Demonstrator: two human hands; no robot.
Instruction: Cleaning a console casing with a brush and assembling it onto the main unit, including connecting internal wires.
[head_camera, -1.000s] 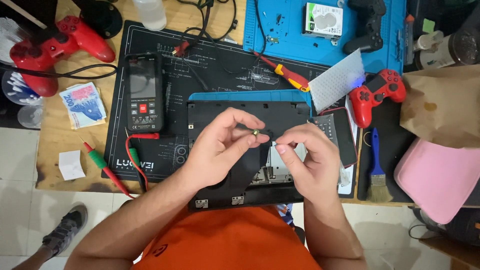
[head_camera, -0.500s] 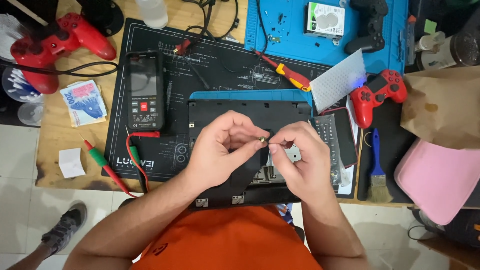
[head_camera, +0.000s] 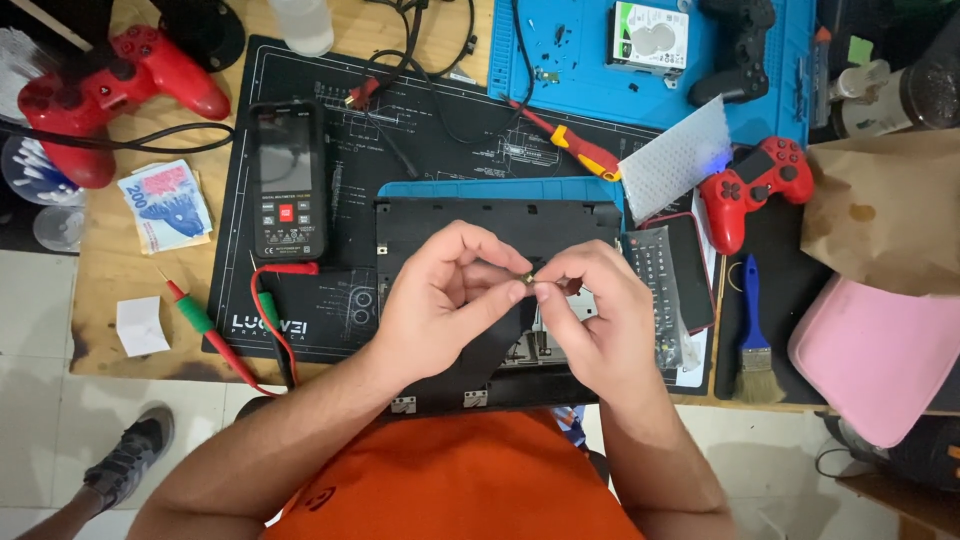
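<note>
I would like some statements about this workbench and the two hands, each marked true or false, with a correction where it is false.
1. Both hands meet over the black flat panel. True.
2. The left hand and the right hand pinch a tiny brass-coloured part between their fingertips. True.
3. The right hand holds the red-handled screwdriver. False: the screwdriver lies untouched on the mat beyond the panel.
4. The multimeter lies to the left of the panel, with red and green probes nearby. True.
5. The blue-handled brush lies on the person's left side. False: it lies to the right, beside the pink case.
</note>
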